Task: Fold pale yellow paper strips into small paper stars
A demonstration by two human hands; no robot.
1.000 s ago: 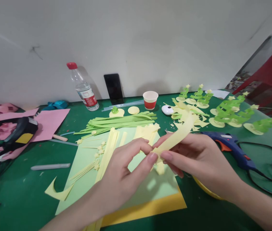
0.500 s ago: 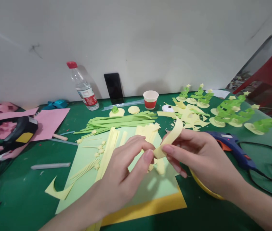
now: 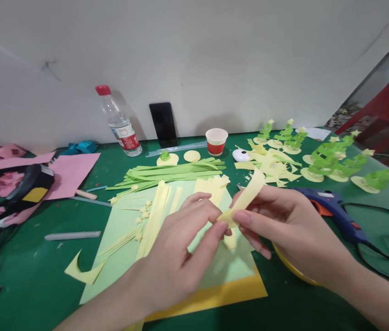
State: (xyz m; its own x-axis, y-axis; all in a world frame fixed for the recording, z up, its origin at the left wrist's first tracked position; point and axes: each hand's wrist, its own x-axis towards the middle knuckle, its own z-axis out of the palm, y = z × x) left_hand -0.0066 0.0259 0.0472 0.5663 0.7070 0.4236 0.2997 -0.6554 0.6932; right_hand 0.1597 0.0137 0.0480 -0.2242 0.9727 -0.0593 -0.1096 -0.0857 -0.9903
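Note:
Between both hands is a pale yellow paper strip (image 3: 250, 189), its free end standing up to the upper right. My left hand (image 3: 190, 243) pinches the strip's lower end, which looks folded over, between thumb and index finger. Thumb and fingers of my right hand (image 3: 277, 220) grip the same strip just beside that fold. Beneath the hands lies a light green paper sheet (image 3: 225, 269) over a yellow sheet (image 3: 242, 289). More pale yellow strips (image 3: 155, 218) and several tiny paper stars (image 3: 142, 216) rest on the green sheet, partly hidden by my left hand.
Green strips (image 3: 173, 172), a paper cup (image 3: 217, 141), a water bottle (image 3: 123, 126) and a phone (image 3: 164, 124) are at the back. To the right are a blue glue gun (image 3: 339, 214) with its cord and several green paper spirals (image 3: 332, 156). Pink paper (image 3: 73, 172) lies left.
The strip's free end has straightened and tilted slightly lower. My left thumb has shifted a little right, closer to the right fingers, at the strip's folded end.

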